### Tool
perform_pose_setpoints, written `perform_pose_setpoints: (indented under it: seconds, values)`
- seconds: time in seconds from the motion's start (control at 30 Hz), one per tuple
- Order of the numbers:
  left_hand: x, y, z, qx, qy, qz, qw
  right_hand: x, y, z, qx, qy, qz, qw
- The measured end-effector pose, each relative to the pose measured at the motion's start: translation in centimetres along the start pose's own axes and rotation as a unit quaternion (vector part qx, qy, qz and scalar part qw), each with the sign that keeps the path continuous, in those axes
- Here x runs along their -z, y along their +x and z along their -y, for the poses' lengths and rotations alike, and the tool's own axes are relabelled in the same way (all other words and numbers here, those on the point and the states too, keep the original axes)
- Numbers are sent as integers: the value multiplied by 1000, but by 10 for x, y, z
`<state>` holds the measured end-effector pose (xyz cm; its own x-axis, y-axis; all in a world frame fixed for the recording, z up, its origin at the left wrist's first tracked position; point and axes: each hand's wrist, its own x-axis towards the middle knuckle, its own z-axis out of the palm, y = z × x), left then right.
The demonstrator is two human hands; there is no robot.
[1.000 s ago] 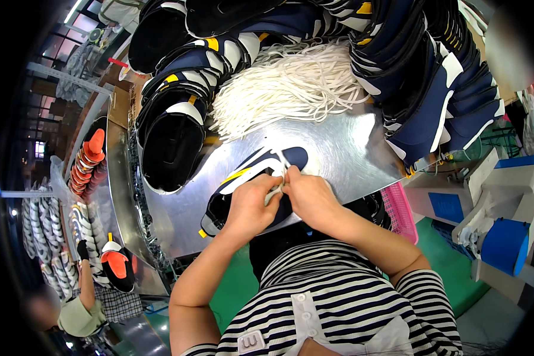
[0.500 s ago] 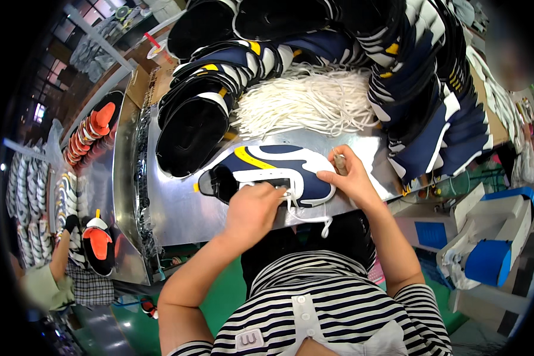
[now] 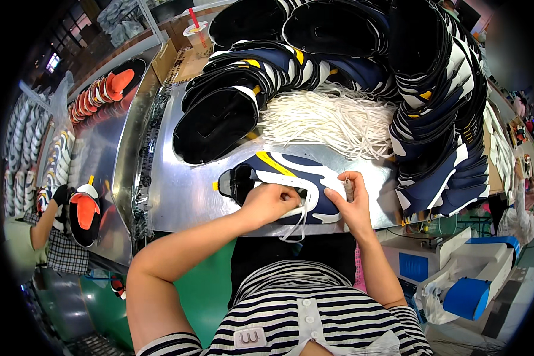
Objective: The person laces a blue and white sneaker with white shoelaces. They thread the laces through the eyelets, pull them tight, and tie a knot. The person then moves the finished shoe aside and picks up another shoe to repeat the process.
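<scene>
The shoe [image 3: 291,177] lies on the table [image 3: 184,199] just ahead of the person, its long axis running left to right, heel leftward and toe beside the right hand [image 3: 356,207]; the left hand [image 3: 270,203] is nearer the opening, its bent fingers just beside the white lace [image 3: 303,219] that trails toward the person, though I cannot tell whether they pinch it. The right hand is curled round a small tool [image 3: 348,190], thumb at the toe's edge; beyond the shoe rests a heap of laces [image 3: 332,124], between two stacks of shoes [image 3: 216,127].
</scene>
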<state>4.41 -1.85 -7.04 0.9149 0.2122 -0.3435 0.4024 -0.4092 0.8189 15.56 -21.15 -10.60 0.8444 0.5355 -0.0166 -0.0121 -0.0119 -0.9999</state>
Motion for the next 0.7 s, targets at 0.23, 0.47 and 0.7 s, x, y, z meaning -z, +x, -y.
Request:
perform_pose_setpoints:
  seconds: [0.23, 0.47, 0.7]
  values:
    - [-1, 4, 20, -44, 8, -28, 999, 9, 3, -2, -66, -1, 31, 997]
    - [13, 1, -3, 153, -142, 148, 967, 2, -3, -2, -64, -14, 35, 997]
    - [-13, 8, 21, -39, 27, -123, 991, 7, -5, -18, -70, -3, 13, 997]
